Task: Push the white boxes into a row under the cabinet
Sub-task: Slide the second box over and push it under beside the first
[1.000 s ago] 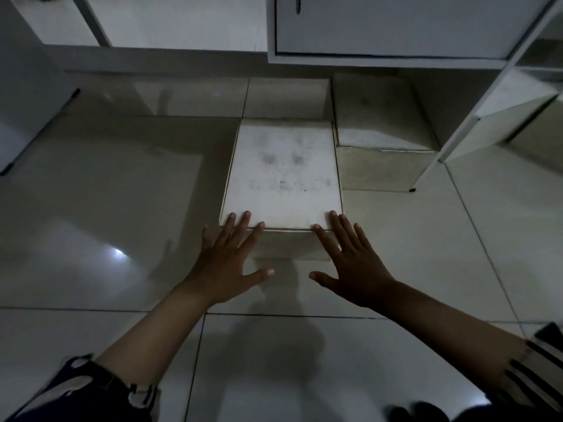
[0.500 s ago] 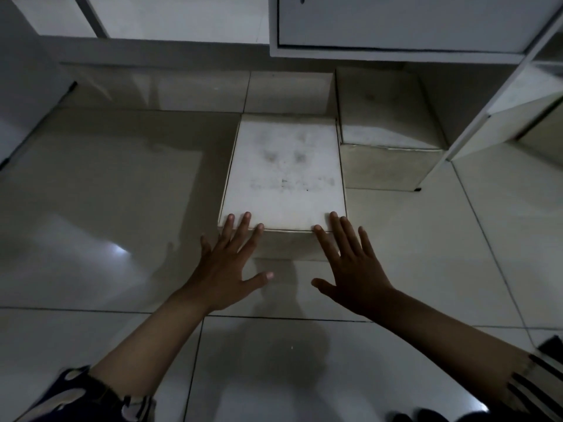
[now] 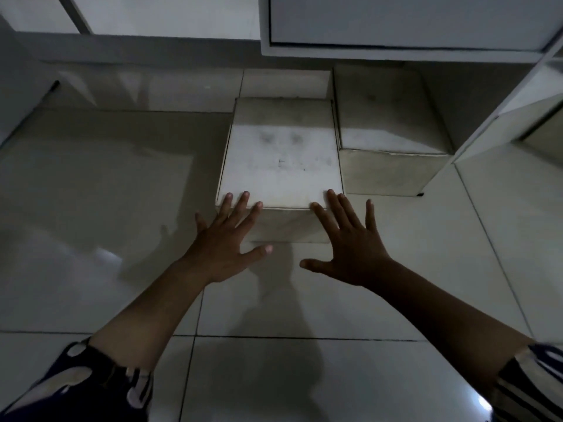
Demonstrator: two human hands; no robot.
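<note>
Pale glossy tiled floor (image 3: pixel 91 184) is filling most of the view, dim light, dark grout lines crossing it. White cabinet (image 3: pixel 411 25) is hanging along the top edge, its underside casting shade over the back of the floor.

Large white rectangular box with a smudged top (image 3: pixel 280 166) is sitting on the floor in front of you, its far end lying in the cabinet's shade, its near end sticking out toward you. Second white box (image 3: pixel 387 129) is sitting just to its right, sides touching or nearly so, set further back under the cabinet beside the white upright panel (image 3: pixel 502 117).

Your left hand (image 3: pixel 227 242) is lying flat and spread wide, fingertips reaching over the near left edge of the smudged box, palm against its front face, thumb out; gripping nothing. Your right hand (image 3: pixel 350 248) is doing likewise at the near right corner, fingers splayed, holding nothing. Patterned dark sleeve (image 3: pixel 100 382) is showing low left, striped sleeve (image 3: pixel 530 385) low right.
</note>
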